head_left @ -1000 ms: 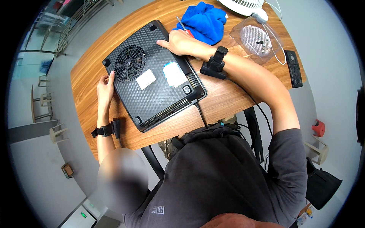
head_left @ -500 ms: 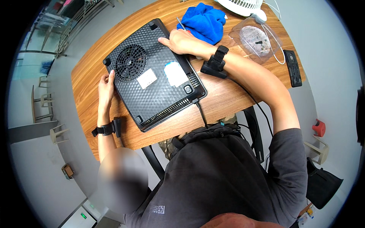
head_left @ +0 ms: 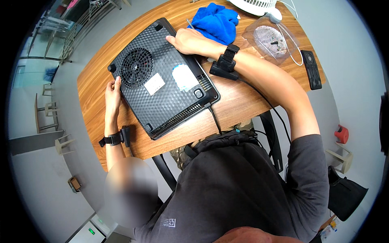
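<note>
A black induction cooker (head_left: 162, 106) lies underside up on the wooden table, slightly turned. Its textured base shows a round fan grille (head_left: 137, 67), a white label (head_left: 154, 84), a torn white and blue sticker (head_left: 186, 77) and small feet. My left hand (head_left: 113, 92) grips the left edge, thumb at the rim. On the far right edge, my right hand (head_left: 190, 41) is closed, its thumb over the base and its other fingers mostly hidden. A thin metal shaft (head_left: 189, 23) shows beyond that hand; I cannot tell whether it is held. A cord (head_left: 214, 120) leaves the cooker's near right corner.
Past my right hand lies a bunched blue cloth (head_left: 216, 24). Farther right are a clear plastic tray (head_left: 259, 38) with small dark parts, a white slatted appliance (head_left: 255, 5) and a black panel (head_left: 311, 69). Black straps with cables circle both wrists.
The cooker's far right corner has shifted slightly left, my right hand moving with it. My left hand keeps its hold on the left edge.
</note>
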A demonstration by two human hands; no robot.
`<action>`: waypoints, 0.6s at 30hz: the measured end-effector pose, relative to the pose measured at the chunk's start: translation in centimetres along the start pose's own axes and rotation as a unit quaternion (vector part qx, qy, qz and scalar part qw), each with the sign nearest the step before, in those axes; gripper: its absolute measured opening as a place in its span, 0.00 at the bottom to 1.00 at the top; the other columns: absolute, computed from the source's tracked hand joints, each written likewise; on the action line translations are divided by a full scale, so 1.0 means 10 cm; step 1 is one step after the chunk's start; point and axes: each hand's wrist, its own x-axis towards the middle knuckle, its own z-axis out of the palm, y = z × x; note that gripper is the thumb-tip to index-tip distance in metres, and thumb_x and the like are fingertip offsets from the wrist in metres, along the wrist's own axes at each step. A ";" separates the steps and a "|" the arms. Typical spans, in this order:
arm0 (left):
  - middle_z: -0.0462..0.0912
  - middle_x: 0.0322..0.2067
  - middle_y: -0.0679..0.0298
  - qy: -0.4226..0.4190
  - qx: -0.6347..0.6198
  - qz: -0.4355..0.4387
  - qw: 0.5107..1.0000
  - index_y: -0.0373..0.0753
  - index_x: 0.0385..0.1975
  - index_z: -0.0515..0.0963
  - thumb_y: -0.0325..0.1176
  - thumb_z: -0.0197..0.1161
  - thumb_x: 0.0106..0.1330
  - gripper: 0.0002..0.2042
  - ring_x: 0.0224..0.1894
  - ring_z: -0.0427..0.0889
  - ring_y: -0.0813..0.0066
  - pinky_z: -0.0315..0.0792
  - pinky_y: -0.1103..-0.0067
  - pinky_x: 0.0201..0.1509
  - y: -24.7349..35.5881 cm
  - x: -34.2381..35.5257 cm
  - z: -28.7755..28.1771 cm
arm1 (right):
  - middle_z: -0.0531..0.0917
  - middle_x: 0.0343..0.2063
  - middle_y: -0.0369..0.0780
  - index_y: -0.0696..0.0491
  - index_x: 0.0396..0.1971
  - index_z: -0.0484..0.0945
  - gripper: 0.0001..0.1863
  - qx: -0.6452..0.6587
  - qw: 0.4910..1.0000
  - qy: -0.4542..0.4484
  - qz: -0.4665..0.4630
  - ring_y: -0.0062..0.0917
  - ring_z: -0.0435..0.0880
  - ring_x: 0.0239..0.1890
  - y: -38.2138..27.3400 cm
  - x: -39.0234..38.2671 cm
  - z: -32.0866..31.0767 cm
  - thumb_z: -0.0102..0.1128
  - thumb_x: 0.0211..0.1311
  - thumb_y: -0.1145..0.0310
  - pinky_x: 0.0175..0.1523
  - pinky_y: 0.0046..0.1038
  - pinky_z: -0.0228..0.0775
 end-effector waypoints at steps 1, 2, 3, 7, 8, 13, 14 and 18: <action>0.76 0.25 0.68 -0.001 -0.003 -0.001 1.000 0.31 0.47 0.77 0.55 0.60 0.73 0.27 0.26 0.73 0.83 0.68 0.82 0.30 0.01 -0.01 -0.01 | 0.84 0.45 0.59 0.67 0.42 0.83 0.34 -0.001 1.000 0.001 0.000 0.54 0.82 0.51 -0.01 0.00 0.00 0.45 0.75 0.46 0.59 0.45 0.72; 0.75 0.24 0.69 0.001 -0.014 -0.003 1.000 0.31 0.47 0.77 0.54 0.60 0.72 0.26 0.24 0.72 0.83 0.67 0.82 0.28 0.00 -0.02 -0.02 | 0.84 0.45 0.59 0.67 0.42 0.83 0.34 0.000 1.000 0.007 0.001 0.54 0.82 0.51 -0.01 0.02 0.01 0.45 0.75 0.46 0.58 0.45 0.72; 0.74 0.23 0.70 0.002 -0.024 -0.005 1.000 0.31 0.47 0.77 0.54 0.61 0.72 0.26 0.22 0.71 0.84 0.66 0.83 0.26 0.00 -0.02 -0.02 | 0.84 0.44 0.59 0.67 0.42 0.83 0.34 0.000 1.000 0.013 0.002 0.54 0.82 0.51 -0.01 0.02 0.02 0.46 0.74 0.46 0.58 0.46 0.73; 0.72 0.19 0.73 0.006 -0.039 -0.003 0.999 0.32 0.46 0.76 0.53 0.63 0.71 0.25 0.18 0.68 0.86 0.64 0.84 0.21 -0.03 -0.02 0.00 | 0.84 0.44 0.59 0.68 0.42 0.83 0.34 0.013 1.000 0.018 -0.003 0.54 0.83 0.51 0.02 0.05 0.06 0.48 0.74 0.46 0.57 0.46 0.73; 0.72 0.20 0.73 0.008 -0.045 -0.010 0.999 0.32 0.45 0.77 0.52 0.64 0.71 0.24 0.19 0.68 0.87 0.65 0.85 0.22 -0.02 -0.03 0.00 | 0.84 0.44 0.59 0.68 0.42 0.83 0.34 0.009 1.000 0.020 -0.001 0.53 0.83 0.51 0.02 0.04 0.06 0.48 0.74 0.46 0.57 0.45 0.73; 0.73 0.20 0.74 -0.011 -0.048 -0.016 0.999 0.32 0.41 0.78 0.52 0.64 0.71 0.23 0.19 0.68 0.87 0.65 0.85 0.22 0.02 -0.05 -0.04 | 0.84 0.42 0.60 0.68 0.42 0.83 0.34 -0.004 0.999 0.034 0.016 0.53 0.83 0.50 -0.02 0.00 0.04 0.48 0.73 0.44 0.56 0.45 0.74; 0.73 0.20 0.74 -0.019 -0.050 -0.013 0.998 0.32 0.40 0.78 0.52 0.64 0.71 0.23 0.19 0.68 0.88 0.66 0.85 0.22 0.02 -0.04 -0.05 | 0.84 0.42 0.60 0.67 0.41 0.83 0.35 -0.004 0.999 0.035 0.013 0.53 0.83 0.49 0.00 0.02 0.07 0.48 0.73 0.44 0.56 0.45 0.74; 0.73 0.20 0.74 -0.014 -0.054 -0.012 0.998 0.32 0.40 0.79 0.52 0.64 0.71 0.23 0.19 0.69 0.87 0.66 0.85 0.22 -0.01 -0.03 -0.04 | 0.84 0.42 0.59 0.67 0.41 0.83 0.36 -0.005 1.000 0.024 -0.002 0.53 0.83 0.49 0.05 0.07 0.09 0.47 0.73 0.42 0.56 0.45 0.74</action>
